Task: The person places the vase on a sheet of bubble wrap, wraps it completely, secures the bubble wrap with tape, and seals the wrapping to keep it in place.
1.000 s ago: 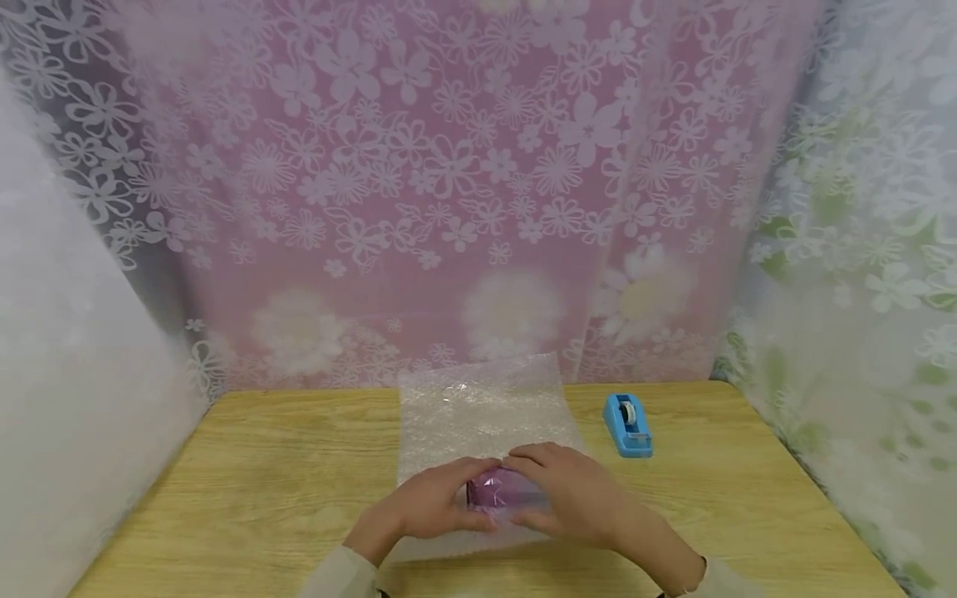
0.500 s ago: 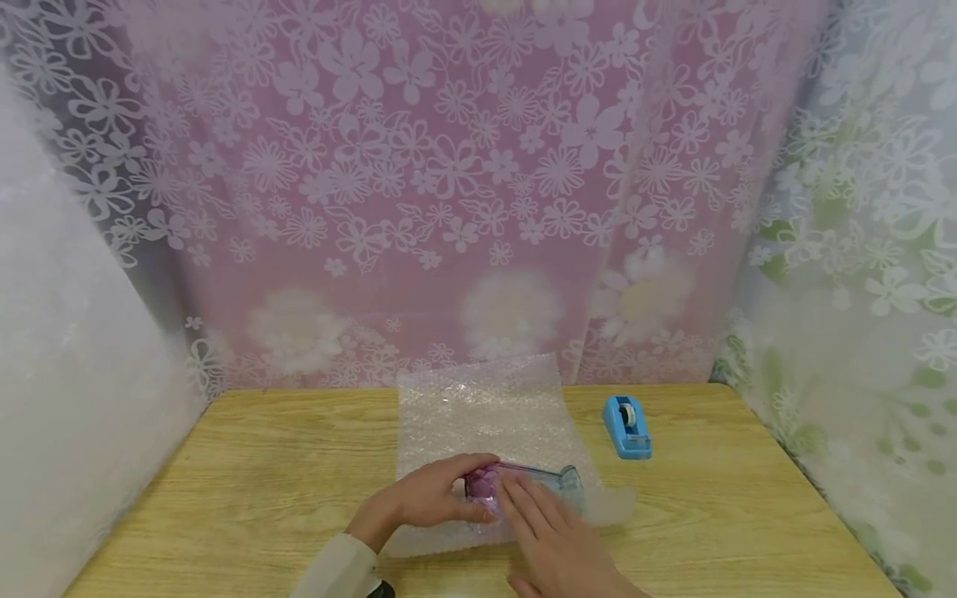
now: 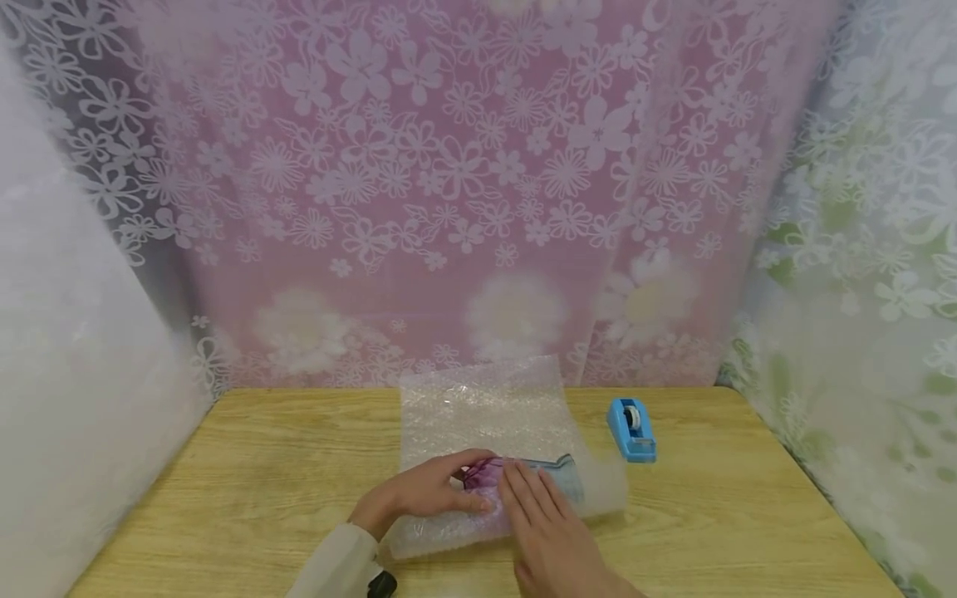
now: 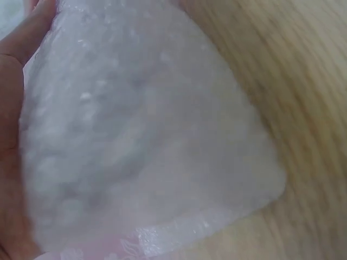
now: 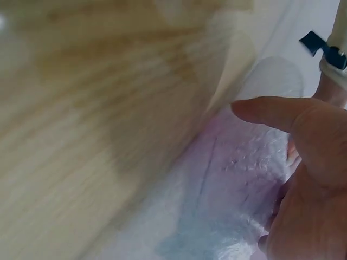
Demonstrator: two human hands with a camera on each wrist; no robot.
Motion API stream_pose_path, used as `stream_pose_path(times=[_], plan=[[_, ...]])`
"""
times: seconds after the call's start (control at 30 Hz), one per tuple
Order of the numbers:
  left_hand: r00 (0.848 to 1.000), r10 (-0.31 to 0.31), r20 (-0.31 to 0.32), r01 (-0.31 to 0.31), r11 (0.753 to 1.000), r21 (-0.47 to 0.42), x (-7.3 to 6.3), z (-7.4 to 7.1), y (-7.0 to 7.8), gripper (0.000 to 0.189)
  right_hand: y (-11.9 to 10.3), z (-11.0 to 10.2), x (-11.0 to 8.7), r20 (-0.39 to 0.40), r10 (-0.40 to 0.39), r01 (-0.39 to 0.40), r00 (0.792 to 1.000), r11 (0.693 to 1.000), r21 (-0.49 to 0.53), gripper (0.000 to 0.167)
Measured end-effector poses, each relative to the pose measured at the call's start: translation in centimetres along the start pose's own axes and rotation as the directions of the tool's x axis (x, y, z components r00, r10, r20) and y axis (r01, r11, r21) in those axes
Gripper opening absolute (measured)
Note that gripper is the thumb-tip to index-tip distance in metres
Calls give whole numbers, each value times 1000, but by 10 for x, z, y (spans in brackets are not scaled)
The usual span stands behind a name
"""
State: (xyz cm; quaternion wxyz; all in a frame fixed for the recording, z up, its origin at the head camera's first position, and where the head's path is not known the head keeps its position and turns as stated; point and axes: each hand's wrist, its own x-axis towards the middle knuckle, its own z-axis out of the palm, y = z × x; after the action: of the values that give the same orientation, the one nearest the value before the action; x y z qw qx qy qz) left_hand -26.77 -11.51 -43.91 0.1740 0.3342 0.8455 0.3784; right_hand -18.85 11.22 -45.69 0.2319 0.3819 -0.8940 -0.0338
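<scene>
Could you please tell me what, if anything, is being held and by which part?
The left hand holds the purple-blue vessel by its purple end; the right hand rests over its middle, fingers straight.

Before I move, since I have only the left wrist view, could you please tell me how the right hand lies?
Observer: Its fingers are straight; the right hand rests across a purple-and-blue object.
Operator: Thank you; which way does that object point?
Observer: Its bluish end points to the right, away from the left hand.
Operator: And is anything beside the bubble wrap?
Observer: Yes, a blue tape dispenser sits to its right, apart from it.
</scene>
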Motion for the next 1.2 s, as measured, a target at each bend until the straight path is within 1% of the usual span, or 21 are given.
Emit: stream_pose_path(times=[0.03, 0.13, 0.17, 0.27, 0.4, 0.53, 0.6, 0.67, 0.77, 0.8, 0.87, 0.9, 0.93, 1.03, 1.1, 1.2], plan=[[1000, 2, 2, -2, 1000, -3, 1, 0, 1, 64, 1, 0, 2, 12, 14, -14, 1000, 1000, 14, 96], [1000, -6, 5, 6, 1000, -13, 4, -1, 3, 61, 2, -2, 8, 108, 54, -61, 993, 996, 65, 103], [1000, -14, 5, 14, 1000, -15, 4, -1, 2, 62, 3, -1, 9, 130, 65, -75, 989, 994, 74, 102], [999, -35, 9, 35, 999, -15, 6, -3, 1, 63, 4, 3, 12, 149, 90, -103, 985, 991, 83, 100], [999, -51, 18, 51, 999, -11, 10, -5, 1, 63, 6, 13, 16, 67, 113, -116, 991, 992, 52, 89], [997, -73, 35, 74, 997, -25, 12, -7, 1, 64, 8, 21, 20, 36, 127, -129, 991, 991, 34, 82], [996, -78, 48, 79, 996, -30, 13, -8, 1, 65, 10, 24, 21, 12, 121, -122, 993, 992, 29, 78], [996, -75, 56, 77, 996, -36, 14, -8, 0, 65, 11, 27, 23, -29, 113, -112, 993, 993, 27, 72], [996, -54, 76, 57, 998, -41, 17, -8, 0, 62, 13, 30, 24, -129, 97, -96, 987, 995, 16, 54], [995, -46, 85, 50, 998, -44, 17, -8, -1, 61, 13, 30, 24, -158, 94, -93, 983, 996, 11, 51], [993, -33, 111, 38, 998, -41, 18, -8, 0, 60, 11, 29, 22, -182, 94, -96, 979, 995, -4, 51], [992, -23, 128, 28, 999, -40, 18, -8, -1, 60, 9, 27, 21, -175, 100, -103, 980, 995, -10, 50], [989, -13, 146, 19, 999, -42, 18, -8, 0, 60, 7, 25, 19, -149, 108, -112, 983, 994, -19, 49], [981, 26, 192, -16, 998, -53, 18, -8, 1, 59, -1, 16, 15, -23, 146, -147, 989, 988, -51, 50], [975, 54, 215, -40, 997, -71, 17, -7, 2, 59, -5, 10, 14, 64, 169, -165, 983, 984, -73, 56], [970, 85, 229, -68, 994, -82, 16, -6, 3, 59, -8, 4, 14, 142, 185, -173, 973, 981, -93, 60]])
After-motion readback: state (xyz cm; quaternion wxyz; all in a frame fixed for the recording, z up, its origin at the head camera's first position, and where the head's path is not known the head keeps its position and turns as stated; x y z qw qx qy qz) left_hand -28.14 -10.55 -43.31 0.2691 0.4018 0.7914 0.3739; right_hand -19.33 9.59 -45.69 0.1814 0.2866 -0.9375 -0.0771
